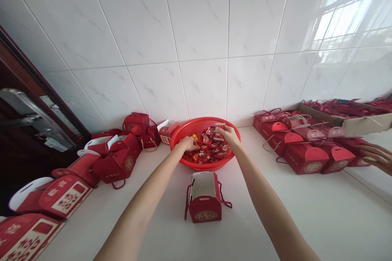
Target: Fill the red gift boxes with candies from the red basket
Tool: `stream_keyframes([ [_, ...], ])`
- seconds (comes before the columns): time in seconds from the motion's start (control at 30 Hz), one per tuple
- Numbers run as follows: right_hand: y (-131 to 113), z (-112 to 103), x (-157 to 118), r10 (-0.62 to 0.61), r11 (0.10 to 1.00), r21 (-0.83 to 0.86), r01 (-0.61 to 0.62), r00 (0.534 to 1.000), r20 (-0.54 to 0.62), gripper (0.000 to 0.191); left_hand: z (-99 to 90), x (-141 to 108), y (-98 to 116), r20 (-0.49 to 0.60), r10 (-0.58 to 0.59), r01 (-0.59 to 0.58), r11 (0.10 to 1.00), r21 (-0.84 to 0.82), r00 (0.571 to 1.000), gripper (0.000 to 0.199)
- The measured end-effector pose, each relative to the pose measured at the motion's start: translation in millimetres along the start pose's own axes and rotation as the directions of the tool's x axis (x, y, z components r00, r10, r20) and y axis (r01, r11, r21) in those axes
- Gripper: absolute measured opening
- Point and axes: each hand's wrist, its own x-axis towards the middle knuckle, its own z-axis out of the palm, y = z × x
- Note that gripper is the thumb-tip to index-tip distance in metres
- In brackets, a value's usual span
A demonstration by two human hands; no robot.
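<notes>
Both of my hands reach into a red plastic basket [176,140] holding wrapped candies [205,153]. My left hand [188,144] is at the left side of the candies with its fingers curled; anything between them is too small to make out. Over the right side of the basket, my right hand [229,135] is closed on a red and white packet [219,130]. In front of the basket stands a red gift box [205,210], its top open and its inside white, with dark red cords hanging at both sides.
Red boxes [118,165] line the left side, near a dark door [27,110] with a metal handle. More closed boxes [308,157] stand at the right, where another person's hand [378,155] touches one. Behind them is a cardboard carton [364,124]. A tiled wall [202,85] rises behind.
</notes>
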Motion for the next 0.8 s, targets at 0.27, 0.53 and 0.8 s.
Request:
stream_keyframes([
  [0.27,5.4,-1.5,5.7,0.006,1.000,0.026,-0.003,0.993,-0.117,0.022,-0.7,1.8,1.0,0.056,-0.027,0.024,0.999,0.042,0.998,0.029],
  [0.53,3.1,-1.0,1.4,0.006,0.997,0.083,0.002,0.995,-0.101,0.020,4.9,0.5,-0.8,0.054,0.135,-0.132,0.989,-0.063,0.989,0.076],
  [0.8,4.2,-0.1,2.5,-0.002,0.986,0.166,0.018,0.995,-0.098,0.020,3.3,8.5,0.3,0.055,0.205,-0.196,0.971,-0.138,0.977,0.095],
])
